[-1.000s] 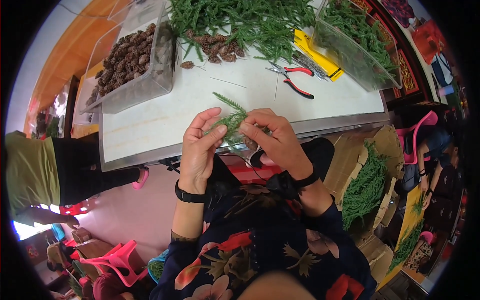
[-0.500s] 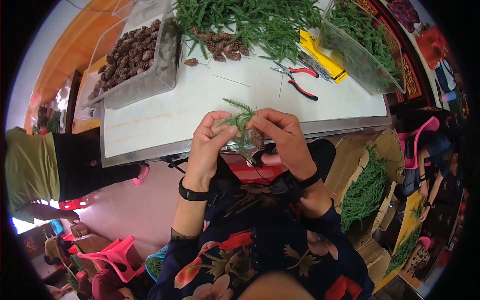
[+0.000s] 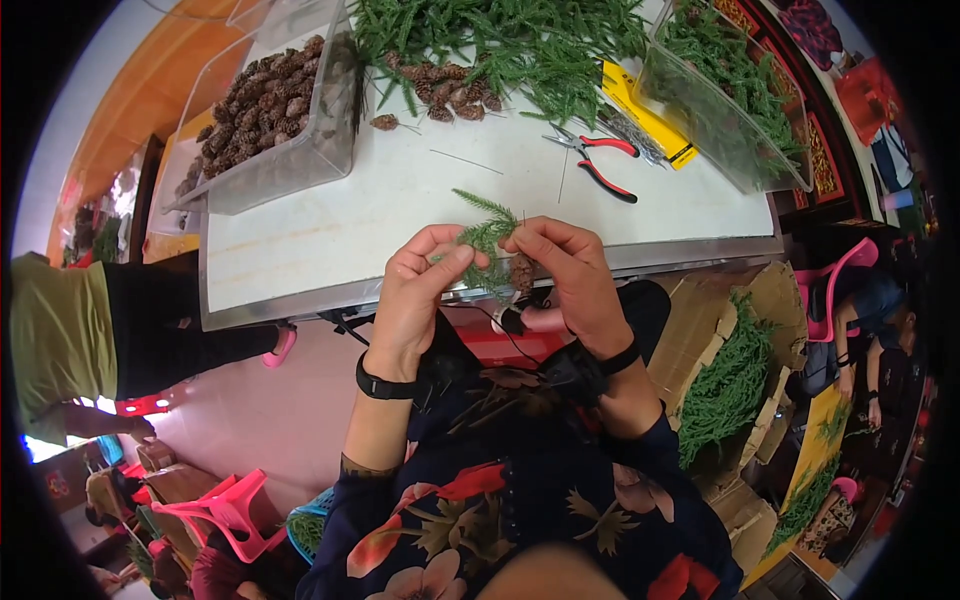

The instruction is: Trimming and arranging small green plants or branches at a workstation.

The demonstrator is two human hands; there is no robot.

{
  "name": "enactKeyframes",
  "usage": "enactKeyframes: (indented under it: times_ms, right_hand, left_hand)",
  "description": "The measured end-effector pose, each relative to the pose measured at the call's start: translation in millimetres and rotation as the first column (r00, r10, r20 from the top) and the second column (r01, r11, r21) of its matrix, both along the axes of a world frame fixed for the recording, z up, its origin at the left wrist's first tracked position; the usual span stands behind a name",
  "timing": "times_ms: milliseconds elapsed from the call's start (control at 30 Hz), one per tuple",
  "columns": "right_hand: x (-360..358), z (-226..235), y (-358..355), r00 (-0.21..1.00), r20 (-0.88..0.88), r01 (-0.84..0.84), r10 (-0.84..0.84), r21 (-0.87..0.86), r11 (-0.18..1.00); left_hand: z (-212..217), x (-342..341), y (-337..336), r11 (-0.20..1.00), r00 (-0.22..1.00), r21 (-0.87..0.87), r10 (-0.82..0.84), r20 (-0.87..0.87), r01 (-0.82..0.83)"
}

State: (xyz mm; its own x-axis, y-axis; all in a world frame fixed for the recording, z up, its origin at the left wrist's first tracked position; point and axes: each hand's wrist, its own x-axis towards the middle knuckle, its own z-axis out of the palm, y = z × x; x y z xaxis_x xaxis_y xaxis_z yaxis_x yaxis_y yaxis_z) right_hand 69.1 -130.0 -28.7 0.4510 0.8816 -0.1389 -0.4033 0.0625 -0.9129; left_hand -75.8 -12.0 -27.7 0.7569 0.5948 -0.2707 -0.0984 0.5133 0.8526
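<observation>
My left hand (image 3: 418, 282) pinches a green artificial pine sprig (image 3: 487, 236) between thumb and fingers, just over the table's near edge. Opposite it, my right hand (image 3: 566, 275) is closed at the sprig's right side, thumb against forefinger. A brown pine cone (image 3: 522, 272) hangs below the right fingertips, beside the sprig. A thin wire end seems to stick up by the right fingertips; how it joins cone and sprig is hidden. Beyond the hands lie red-and-black pliers (image 3: 600, 165) with opened handles, and a loose thin wire (image 3: 466, 161).
A clear bin of pine cones (image 3: 330, 165) stands at the table's left, and a clear bin of greenery (image 3: 715, 140) at its right. Loose cones (image 3: 455, 92), heaped sprigs (image 3: 500, 35) and a yellow package (image 3: 640, 112) lie between. A cardboard box of greenery (image 3: 690, 345) is on my right.
The sprig and cone have shifted and turned slightly between my fingers, the cone now a little further right. Both hands keep their grip in nearly the same place.
</observation>
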Motion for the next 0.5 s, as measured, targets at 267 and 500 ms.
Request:
enactKeyframes:
  times_ms: [267, 500]
  right_hand:
    - [-5.1, 5.5, -2.9, 0.681, 0.679, 0.261, -0.275, 0.126, 0.957]
    - [-13.6, 22.0, 1.7, 0.534, 0.838, 0.166, -0.111, 0.024, 0.986]
  left_hand:
    - [-0.6, 8.4, -4.4, 0.970, 0.995, 0.223, 0.096, 0.005, -0.095]
    - [3.8, 9.1, -11.2, 0.897, 0.986, 0.416, 0.169, -0.007, -0.150]
